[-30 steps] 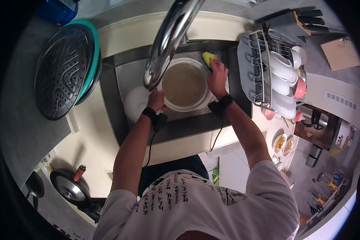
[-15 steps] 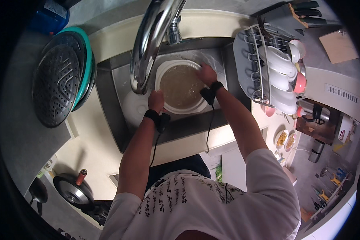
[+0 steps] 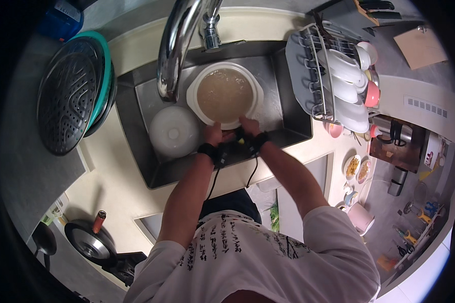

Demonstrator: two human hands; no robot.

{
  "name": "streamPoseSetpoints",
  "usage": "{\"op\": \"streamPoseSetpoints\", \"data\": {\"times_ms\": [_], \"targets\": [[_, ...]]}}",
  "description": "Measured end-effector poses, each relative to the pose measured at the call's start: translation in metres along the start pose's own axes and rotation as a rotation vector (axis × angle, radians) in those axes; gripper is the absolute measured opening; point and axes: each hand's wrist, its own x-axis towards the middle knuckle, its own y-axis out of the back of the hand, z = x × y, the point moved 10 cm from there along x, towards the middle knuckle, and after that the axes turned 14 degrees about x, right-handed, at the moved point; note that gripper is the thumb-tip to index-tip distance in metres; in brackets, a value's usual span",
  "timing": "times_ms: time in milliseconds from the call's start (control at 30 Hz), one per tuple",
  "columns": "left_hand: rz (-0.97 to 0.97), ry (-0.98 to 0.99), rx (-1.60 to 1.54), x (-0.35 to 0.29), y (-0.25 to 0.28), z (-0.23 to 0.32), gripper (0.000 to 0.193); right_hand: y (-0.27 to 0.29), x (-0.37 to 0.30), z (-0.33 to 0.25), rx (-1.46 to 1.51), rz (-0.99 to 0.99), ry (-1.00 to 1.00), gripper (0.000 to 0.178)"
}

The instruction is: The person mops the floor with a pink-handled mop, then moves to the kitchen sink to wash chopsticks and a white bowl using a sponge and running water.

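A white pot (image 3: 259, 97) with side lugs sits in the sink, filled with cloudy brownish water. My left hand (image 3: 215, 133) is closed on its near rim, left of the middle. Close by on the same rim, my right hand (image 3: 248, 125) grips with the thumb side up; its lower fingers are hidden. Between the hands shows a small dark patch with a bit of yellow, too unclear to name. To the left of the pot lies a round white lid (image 3: 159, 132), knob upward, on the sink floor. Both wrists wear black bands with cables.
A chrome faucet (image 3: 173, 55) arches over the steel sink (image 3: 274, 76). At the right stands a dish rack (image 3: 316, 76) with white bowls. Perforated dark trays and a green-rimmed basin (image 3: 106, 65) lean at the left. A frying pan (image 3: 78, 240) lies lower left.
My hands have moved from the pot's two sides to its near rim, close together. The pot sits farther from me, and the lid beside it is now fully uncovered to view.
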Motion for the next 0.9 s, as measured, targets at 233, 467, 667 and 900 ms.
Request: {"op": "streamPoseSetpoints", "data": {"times_ms": [233,467,667,900], "targets": [[0.485,-0.525,0.855,0.0,0.074,0.163,0.044,0.148,0.02,-0.001,0.452,0.344,-0.138,0.043],[0.203,-0.249,0.728,0.018,0.04,0.136,0.035,0.029,0.008,0.003,0.416,0.14,-0.392,0.043],[0.08,-0.178,0.654,0.001,0.036,0.084,0.03,-0.062,-0.029,-0.056,1.502,-0.191,-0.577,0.034],[-0.205,0.139,0.551,-0.021,0.022,0.005,0.034,0.11,-0.062,-0.052,0.901,0.067,-0.225,0.028]]}}
